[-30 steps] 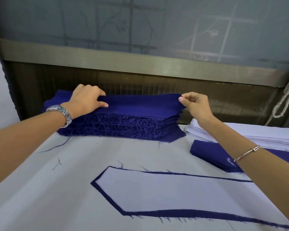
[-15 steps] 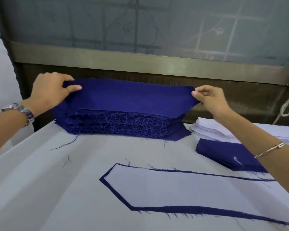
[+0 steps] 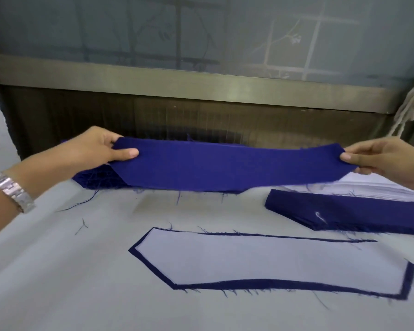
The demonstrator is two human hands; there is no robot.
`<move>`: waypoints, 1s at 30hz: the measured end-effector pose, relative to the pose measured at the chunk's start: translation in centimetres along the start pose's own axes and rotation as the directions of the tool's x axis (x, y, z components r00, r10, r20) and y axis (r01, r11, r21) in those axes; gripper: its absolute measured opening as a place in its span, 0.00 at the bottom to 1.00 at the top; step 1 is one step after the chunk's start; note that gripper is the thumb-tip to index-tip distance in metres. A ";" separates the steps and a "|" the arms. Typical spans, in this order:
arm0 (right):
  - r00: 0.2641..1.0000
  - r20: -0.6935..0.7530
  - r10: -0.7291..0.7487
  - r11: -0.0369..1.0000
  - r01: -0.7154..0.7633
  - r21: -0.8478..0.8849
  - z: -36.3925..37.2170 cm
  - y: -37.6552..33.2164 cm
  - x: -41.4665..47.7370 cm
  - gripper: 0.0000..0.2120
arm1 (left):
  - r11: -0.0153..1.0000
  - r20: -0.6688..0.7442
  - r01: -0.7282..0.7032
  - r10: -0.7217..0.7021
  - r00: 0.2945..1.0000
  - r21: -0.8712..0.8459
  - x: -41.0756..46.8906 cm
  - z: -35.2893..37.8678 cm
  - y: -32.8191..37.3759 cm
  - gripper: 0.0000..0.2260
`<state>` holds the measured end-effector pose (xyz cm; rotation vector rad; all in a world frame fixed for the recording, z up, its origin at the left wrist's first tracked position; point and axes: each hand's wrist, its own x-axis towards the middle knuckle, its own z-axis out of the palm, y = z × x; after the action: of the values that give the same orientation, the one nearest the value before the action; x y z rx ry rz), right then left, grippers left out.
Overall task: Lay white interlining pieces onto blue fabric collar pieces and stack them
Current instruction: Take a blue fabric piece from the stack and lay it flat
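Left hand (image 3: 93, 149) and right hand (image 3: 382, 161) each pinch an end of blue collar piece (image 3: 225, 166), held above tabletop (image 3: 58, 271); interlined piece (image 3: 261, 259) at 6 o'clock.

Garment workshop: stacks of cut blue collar pieces (image 3: 101, 181) and white interlining (image 3: 368, 187) on a grey cloth-covered tabletop (image 3: 58, 271), loose threads scattered.

A blue collar piece (image 3: 225, 168), long with angled ends, hangs stretched above the table, pinched at both tips and sagging slightly in the middle; behind it sits the frayed blue stack (image 3: 96, 181); nearer, a white interlining piece (image 3: 261, 259) lies flat on another blue piece (image 3: 249, 284), whose edge frames it; at right a low blue pile (image 3: 356, 213) lies just in front of the white interlining stack (image 3: 380, 191)
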<state>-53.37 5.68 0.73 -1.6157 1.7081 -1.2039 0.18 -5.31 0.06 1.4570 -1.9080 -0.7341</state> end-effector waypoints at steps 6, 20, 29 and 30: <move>0.956 0.136 0.261 0.965 -0.254 -0.063 -4.5 7.8 -3.1 0.36 | 0.994 0.149 0.100 -0.094 0.984 -0.036 -2.6 3.3 -0.3 0.17; 0.746 0.557 0.365 0.931 -0.305 -0.202 -4.7 23.9 -0.9 0.10 | 0.991 0.473 0.133 -0.122 0.873 0.011 -7.0 6.0 -1.9 0.19; 0.659 0.663 0.354 0.935 -0.243 -0.258 -3.5 24.7 -0.3 0.14 | 0.985 0.505 0.168 -0.167 0.847 0.045 -7.4 6.7 -2.0 0.23; 0.638 0.680 0.362 0.932 -0.253 -0.260 -3.3 24.2 -0.5 0.14 | 0.985 0.506 0.166 -0.169 0.846 0.051 -7.5 6.7 -1.9 0.20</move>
<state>-68.75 4.78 -18.25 -1.4925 1.4525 -0.1960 -2.19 1.91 -6.83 1.5545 -2.1766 -1.3076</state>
